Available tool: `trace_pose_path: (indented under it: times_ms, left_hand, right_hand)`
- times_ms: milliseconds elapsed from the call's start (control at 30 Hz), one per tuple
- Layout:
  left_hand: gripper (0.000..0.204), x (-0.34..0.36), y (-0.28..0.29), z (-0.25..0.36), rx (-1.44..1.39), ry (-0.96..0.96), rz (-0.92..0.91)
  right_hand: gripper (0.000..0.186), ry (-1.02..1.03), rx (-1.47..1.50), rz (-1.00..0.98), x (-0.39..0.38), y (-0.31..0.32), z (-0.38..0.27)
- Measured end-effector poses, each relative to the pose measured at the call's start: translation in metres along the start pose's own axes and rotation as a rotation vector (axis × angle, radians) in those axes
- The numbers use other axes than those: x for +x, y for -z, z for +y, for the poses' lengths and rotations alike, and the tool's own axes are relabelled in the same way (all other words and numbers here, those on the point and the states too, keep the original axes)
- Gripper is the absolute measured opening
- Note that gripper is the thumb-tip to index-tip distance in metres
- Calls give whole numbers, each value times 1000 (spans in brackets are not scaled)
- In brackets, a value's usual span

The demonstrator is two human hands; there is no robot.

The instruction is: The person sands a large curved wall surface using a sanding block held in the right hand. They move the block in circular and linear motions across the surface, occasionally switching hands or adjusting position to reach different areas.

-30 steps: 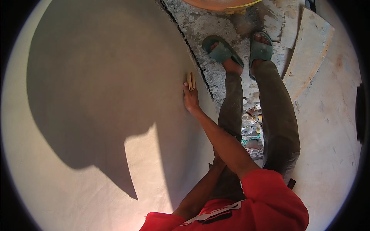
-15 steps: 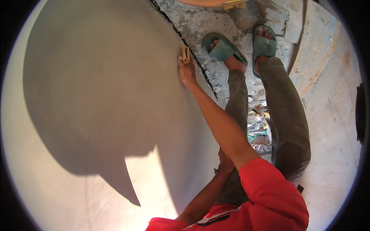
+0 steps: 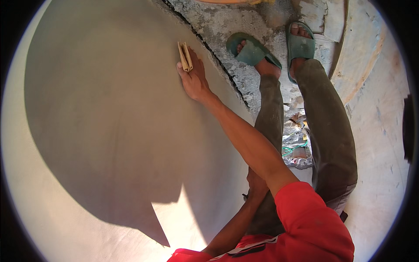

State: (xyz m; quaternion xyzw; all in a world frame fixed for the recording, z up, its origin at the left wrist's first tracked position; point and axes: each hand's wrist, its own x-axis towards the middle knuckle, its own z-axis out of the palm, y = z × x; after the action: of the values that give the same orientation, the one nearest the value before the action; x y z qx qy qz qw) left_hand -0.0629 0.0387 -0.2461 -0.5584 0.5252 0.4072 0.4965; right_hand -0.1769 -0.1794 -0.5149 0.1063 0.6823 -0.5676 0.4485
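My right hand (image 3: pixel 195 81) lies against the smooth grey-beige plastered wall (image 3: pixel 109 87) on the left, its arm stretched across my body. Between its thumb and fingers is a folded sheet of tan sandpaper (image 3: pixel 185 57), its creased layers standing up from the grip. The sheet's face toward the wall is hidden by the hand. Lower down, my left hand (image 3: pixel 256 183) is by my left thigh, partly behind my right forearm; its fingers do not show. A small dark thing (image 3: pixel 245 197) pokes out beside it, too small to make out.
A dark crack (image 3: pixel 218 63) divides the wall from the rough concrete floor (image 3: pixel 248 94), where my feet stand in green slides (image 3: pixel 301 46). Debris (image 3: pixel 297 139) lies between my legs. A curved pale board (image 3: pixel 360 48) stands at right. An orange rim (image 3: pixel 224 1) shows at the top.
My right hand has slid left along the wall with the sandpaper, away from the crack. My head's shadow on the wall has shifted downward. My left hand has hardly moved.
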Motion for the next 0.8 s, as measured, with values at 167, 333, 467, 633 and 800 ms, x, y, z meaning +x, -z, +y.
trace_pose_path:
  times_ms: [167, 333, 467, 633, 800]
  left_hand:
    - [75, 0, 27, 48, 126, 63, 61]
    - [74, 4, 35, 40, 133, 22, 57]
    - [71, 6, 47, 58, 93, 48, 80]
    - [69, 2, 60, 62, 171, -31, 150]
    - [64, -1, 73, 68, 130, 23, 93]
  right_hand:
    - [71, -151, -24, 22, -47, 5, 49]
    - [70, -61, 69, -4, 69, 9, -10]
    - [71, 122, -7, 2, -10, -5, -3]
    - [71, -258, 208, -74, 46, 12, 11]
    - [70, 170, 27, -14, 18, -15, -50]
